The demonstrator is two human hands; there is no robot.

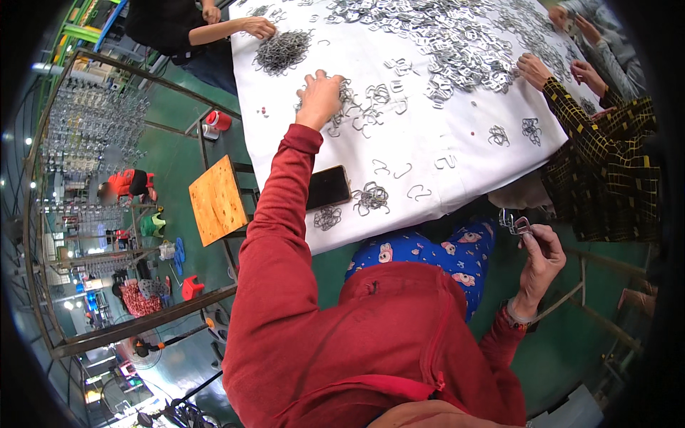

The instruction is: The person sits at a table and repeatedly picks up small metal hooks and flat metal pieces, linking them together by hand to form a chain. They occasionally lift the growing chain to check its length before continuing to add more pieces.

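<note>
My left hand (320, 98) reaches over the white-covered table with its fingers apart, at a loose heap of bent metal wire pieces (367, 107). The palm side is hidden, and no piece shows in it. Off the table's near edge, to the right, my right hand (544, 260) pinches a few bent metal loops (515, 224) between thumb and fingers. Close to my left forearm lies a dark phone (328, 187). Two small clusters of wire pieces sit near the front edge, one of them a tangled bunch (372, 198).
A large mound of metal pieces (457, 50) covers the table's far middle. One co-worker's hand (258, 28) touches a dark pile (282, 51) at far left; another's hand (534, 71) works at right. A wooden stool (217, 200) stands left of the table.
</note>
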